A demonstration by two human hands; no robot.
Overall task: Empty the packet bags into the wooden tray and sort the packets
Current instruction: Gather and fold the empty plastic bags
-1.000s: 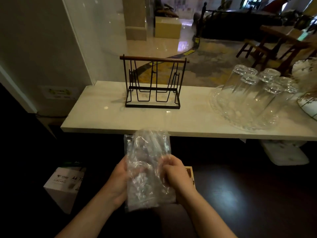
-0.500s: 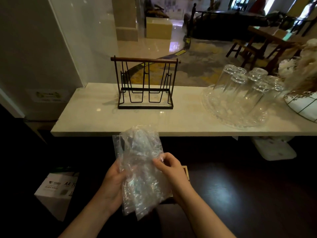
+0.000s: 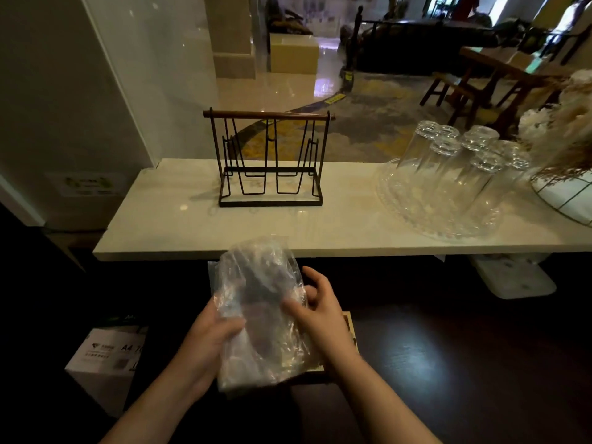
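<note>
A crumpled clear plastic bag (image 3: 259, 302) hangs upright below the front edge of the marble counter. My left hand (image 3: 211, 331) grips its lower left side. My right hand (image 3: 317, 309) pinches its right side with thumb and fingers. What is inside the bag is too blurred to tell. Under the bag and my right hand, a corner of a light wooden tray (image 3: 349, 325) shows; most of it is hidden.
The marble counter (image 3: 179, 232) carries a black wire rack with a wooden handle (image 3: 269, 161), a glass tray of upturned glasses (image 3: 448, 181) and a wire basket of dried flowers (image 3: 570, 187). A white paper box (image 3: 105, 357) stands low left, a white object (image 3: 512, 277) under the counter's right.
The bag has tilted and turned in my hands. My right hand shifted higher along its right side, fingers spreading, while my left hand keeps its hold lower down.
</note>
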